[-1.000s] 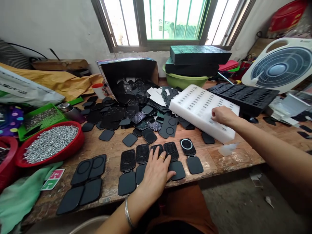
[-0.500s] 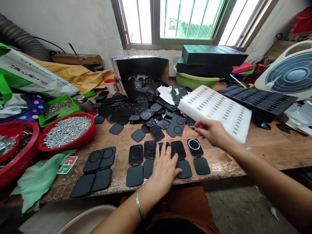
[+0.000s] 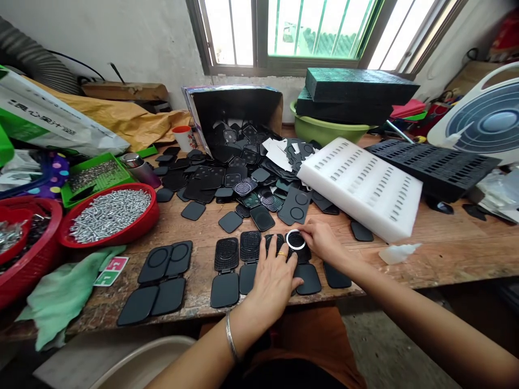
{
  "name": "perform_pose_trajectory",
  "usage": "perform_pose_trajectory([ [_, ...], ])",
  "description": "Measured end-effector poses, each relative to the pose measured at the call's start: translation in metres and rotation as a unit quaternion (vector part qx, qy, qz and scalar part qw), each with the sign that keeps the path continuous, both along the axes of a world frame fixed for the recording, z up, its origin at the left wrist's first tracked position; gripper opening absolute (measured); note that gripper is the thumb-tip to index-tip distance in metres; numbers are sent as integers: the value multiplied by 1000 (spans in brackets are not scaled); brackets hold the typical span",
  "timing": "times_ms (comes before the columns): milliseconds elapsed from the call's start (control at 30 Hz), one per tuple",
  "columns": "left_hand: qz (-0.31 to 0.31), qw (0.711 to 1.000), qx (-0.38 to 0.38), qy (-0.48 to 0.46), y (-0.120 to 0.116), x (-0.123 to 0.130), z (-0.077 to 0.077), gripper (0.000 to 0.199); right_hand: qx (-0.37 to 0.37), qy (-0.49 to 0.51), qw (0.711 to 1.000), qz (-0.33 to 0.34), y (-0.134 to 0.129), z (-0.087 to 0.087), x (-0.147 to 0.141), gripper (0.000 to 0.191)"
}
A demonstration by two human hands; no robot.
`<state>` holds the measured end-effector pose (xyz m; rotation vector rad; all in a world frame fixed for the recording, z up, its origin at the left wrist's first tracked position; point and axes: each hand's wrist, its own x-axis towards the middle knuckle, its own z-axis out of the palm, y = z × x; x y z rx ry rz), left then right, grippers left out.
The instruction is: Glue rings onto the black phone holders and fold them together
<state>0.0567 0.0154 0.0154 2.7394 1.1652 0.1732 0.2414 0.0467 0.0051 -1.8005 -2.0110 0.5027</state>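
Note:
Along the table edge lies a row of hinged black plastic pieces (image 3: 226, 254), each with a ridged half and a smooth square half. My left hand (image 3: 272, 278) rests flat over the middle of this row, fingers spread, partly covering the pieces beneath. A thin white ring (image 3: 295, 248) lies over the ridged half of the piece just right of it. Thumb and fingertips of my right hand (image 3: 322, 241) pinch that ring at its right edge. My right forearm hides most of the rightmost piece, whose smooth half (image 3: 337, 276) shows below.
A white foam block (image 3: 365, 183) with slots stands at the right, near a small translucent bottle (image 3: 399, 253). Loose black parts (image 3: 206, 181) spill from a cardboard box (image 3: 278, 111). At the left are a red basket of screws (image 3: 109, 216) and a green cloth (image 3: 68, 297).
My right hand has moved left and down, bringing the white ring from beside the foam block onto a black piece. My left hand stays in place.

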Motion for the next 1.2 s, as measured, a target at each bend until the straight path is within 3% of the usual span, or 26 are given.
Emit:
perform_pose_trajectory([
  [400, -36, 999, 19, 9, 1, 0, -7, 49, -14, -77, 996, 43, -10, -11, 1, 29],
  [500, -43, 999, 20, 17, 5, 1, -7, 48, -14, -89, 995, 51, -15, -6, -4, 25],
  [600, -44, 998, 22, 25, 9, 3, -6, 48, -10, -91, 995, 41, -12, 11, 2, 17],
  [700, -54, 998, 25, 13, 10, 1, -4, 53, 10, -93, 995, -17, 2, 42, 40, 15],
  [800, -47, 998, 47, -12, 7, -8, -3, 54, 33, -123, 982, -142, 20, 74, 107, 18],
  [867, -22, 997, 64, -26, 5, -19, -5, 50, 31, -157, 965, -210, 31, 85, 153, 15],
  [1000, 20, 996, 78, -47, 7, -40, -15, 42, -3, -204, 951, -232, 43, 76, 208, 9],
  [1200, 24, 998, 52, -1, 5, -48, -15, 50, -37, -277, 936, -213, 48, 55, 211, 9],
])
